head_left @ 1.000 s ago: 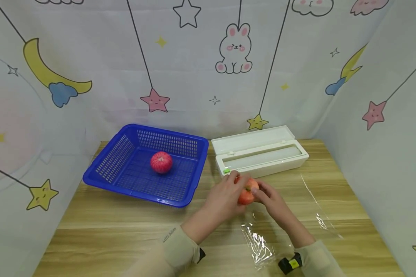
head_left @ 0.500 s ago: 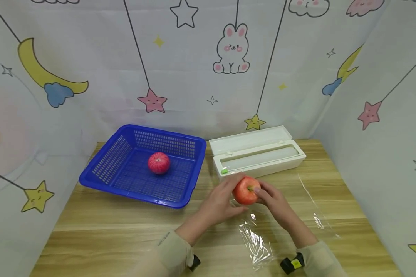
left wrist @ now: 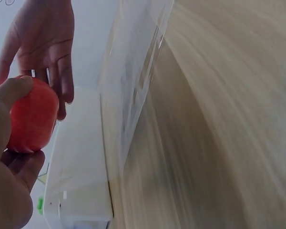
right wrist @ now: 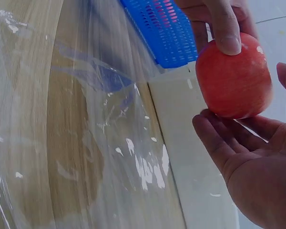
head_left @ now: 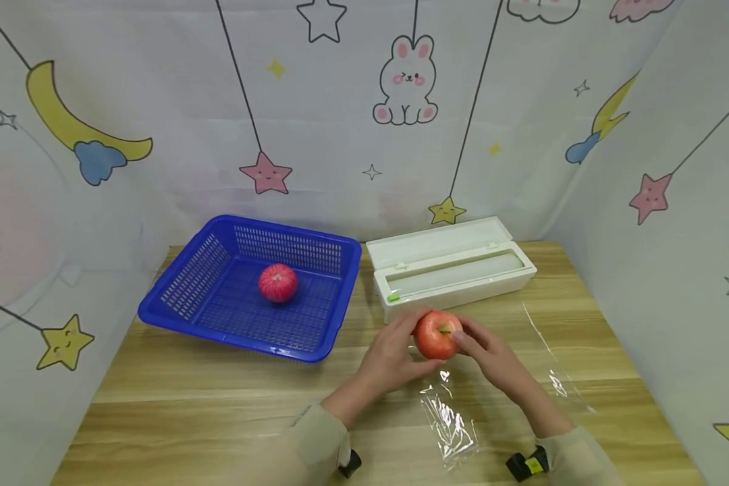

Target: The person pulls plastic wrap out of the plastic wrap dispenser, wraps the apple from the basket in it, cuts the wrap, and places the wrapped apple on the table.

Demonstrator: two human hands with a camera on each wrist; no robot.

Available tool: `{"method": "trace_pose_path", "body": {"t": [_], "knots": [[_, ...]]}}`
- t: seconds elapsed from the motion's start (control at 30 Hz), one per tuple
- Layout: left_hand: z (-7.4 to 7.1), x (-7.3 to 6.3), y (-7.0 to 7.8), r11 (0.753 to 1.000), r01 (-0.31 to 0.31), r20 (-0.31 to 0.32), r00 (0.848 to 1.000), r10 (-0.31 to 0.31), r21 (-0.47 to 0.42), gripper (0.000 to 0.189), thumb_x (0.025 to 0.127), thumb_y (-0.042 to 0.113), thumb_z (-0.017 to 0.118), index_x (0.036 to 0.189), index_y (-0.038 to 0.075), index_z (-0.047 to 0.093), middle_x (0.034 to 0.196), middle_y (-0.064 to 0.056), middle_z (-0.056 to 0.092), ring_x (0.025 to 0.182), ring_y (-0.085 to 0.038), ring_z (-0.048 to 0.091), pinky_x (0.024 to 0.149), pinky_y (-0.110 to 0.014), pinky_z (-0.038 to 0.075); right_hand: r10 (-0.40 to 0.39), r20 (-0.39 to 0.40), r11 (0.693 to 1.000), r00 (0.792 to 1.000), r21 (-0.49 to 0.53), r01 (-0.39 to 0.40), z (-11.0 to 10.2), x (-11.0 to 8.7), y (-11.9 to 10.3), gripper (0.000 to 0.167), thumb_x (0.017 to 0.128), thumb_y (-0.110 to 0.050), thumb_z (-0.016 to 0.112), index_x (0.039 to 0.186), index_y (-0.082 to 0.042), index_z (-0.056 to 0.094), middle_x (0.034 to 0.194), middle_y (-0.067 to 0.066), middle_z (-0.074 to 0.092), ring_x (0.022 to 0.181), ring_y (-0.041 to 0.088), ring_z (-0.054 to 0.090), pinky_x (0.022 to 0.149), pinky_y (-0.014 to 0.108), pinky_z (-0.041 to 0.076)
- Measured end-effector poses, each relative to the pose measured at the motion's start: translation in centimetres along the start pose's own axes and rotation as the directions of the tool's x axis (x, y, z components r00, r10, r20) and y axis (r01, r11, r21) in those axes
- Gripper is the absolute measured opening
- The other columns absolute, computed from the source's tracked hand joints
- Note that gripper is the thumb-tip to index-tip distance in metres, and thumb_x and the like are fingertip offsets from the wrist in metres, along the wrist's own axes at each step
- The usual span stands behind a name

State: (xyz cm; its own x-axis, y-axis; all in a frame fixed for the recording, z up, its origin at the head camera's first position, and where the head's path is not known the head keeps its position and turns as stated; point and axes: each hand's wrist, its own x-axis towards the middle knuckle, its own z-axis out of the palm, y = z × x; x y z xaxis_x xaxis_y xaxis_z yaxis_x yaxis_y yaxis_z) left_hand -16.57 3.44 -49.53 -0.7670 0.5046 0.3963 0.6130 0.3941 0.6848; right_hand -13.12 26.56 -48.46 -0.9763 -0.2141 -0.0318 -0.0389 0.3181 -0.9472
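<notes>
A red apple with a short stem is held above the table, in front of the white box. My left hand grips it from the left, thumb on one side and fingers on the other, as the left wrist view shows. On the apple's other side is my right hand. In the right wrist view its fingers lie loosely against the apple's underside, and its thumb stands apart. Clear plastic film spreads on the table under the hands, wrinkled and shiny in places.
A white cling film dispenser stands behind the hands, lid raised, a roll inside and a green slider at its left end. To the left, a blue basket holds another red apple. A patterned cloth hangs behind.
The apple has come more into view between my hands, shifting slightly to the right. My left fingers have moved from over it to its left side.
</notes>
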Motion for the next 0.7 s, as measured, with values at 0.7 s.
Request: {"method": "trace_pose_path", "body": {"t": [0.7], "knots": [[8.3, 3.2, 2.9, 0.986, 0.164, 0.092, 0.982, -0.163, 0.000, 0.081, 0.083, 0.030, 0.095, 0.149, 0.016, 0.051, 0.139, -0.003, 0.063, 0.123, -0.017, 0.065, 0.104, -0.032, 0.054, 0.074, -0.131, 0.988, 0.989, -0.122, -0.090, -5.7, -2.5, 2.9, 0.050, 0.115, -0.028, 0.049, 0.155, 0.003, 0.050, 0.152, 0.026, 0.054, 0.118, -0.010, 0.056, 0.096, 0.017, 0.052]]}}
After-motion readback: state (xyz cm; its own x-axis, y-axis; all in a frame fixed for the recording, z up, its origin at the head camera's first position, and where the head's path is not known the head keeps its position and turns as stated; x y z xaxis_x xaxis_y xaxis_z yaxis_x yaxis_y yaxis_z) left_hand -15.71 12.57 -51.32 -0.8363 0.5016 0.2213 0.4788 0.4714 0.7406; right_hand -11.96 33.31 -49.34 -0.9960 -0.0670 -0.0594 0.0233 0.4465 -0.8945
